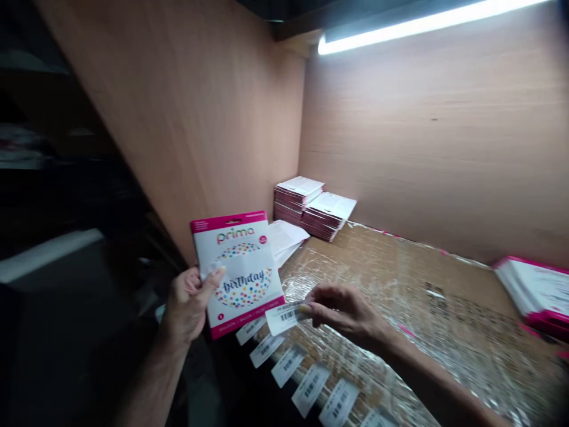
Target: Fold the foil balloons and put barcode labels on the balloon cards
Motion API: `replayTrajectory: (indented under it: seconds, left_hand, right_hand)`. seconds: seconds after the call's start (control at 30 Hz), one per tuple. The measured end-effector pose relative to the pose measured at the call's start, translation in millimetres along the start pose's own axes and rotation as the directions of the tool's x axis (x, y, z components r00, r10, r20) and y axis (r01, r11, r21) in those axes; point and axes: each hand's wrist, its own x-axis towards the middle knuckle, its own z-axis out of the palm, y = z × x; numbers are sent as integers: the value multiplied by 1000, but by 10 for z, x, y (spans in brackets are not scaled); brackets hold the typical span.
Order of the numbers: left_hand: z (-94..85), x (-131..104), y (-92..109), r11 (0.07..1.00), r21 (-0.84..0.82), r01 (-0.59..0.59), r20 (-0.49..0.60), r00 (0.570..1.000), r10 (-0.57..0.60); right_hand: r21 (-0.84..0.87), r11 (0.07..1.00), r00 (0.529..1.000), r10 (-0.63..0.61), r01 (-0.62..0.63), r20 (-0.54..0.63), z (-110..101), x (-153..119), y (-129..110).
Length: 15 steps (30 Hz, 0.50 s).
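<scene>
A white and pink balloon packet (242, 261), printed "prima" and "birthday", is upright in my left hand (189, 302), the thumb pressed on its front. Between the thumb and fingers of my right hand (340, 308) is a white barcode label (283, 318), close to the packet's lower right corner. Below it, several more barcode labels (288, 366) hang in a row along the front edge of the taped cardboard surface (377, 267). Part of this row is hidden behind the packet.
Two stacks of packets (326, 216) stand in the back corner, with loose white packets (284, 237) before them. Another pile of pink-edged packets (537, 290) lies at the right. Wooden panels (213, 118) enclose the left and back; a lit tube lamp (422, 26) is overhead.
</scene>
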Motion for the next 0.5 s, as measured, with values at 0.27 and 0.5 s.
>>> replayTrajectory:
  seconds: [0.27, 0.5]
  left_hand:
    - [1388, -183, -742, 982, 146, 123, 447, 877, -176]
    - [1605, -190, -896, 969, 229, 94, 516, 832, -202]
  right_hand:
    - [200, 976, 834, 177, -81, -523, -451, -572, 302]
    - [201, 972, 784, 220, -124, -580, -629, -691, 574]
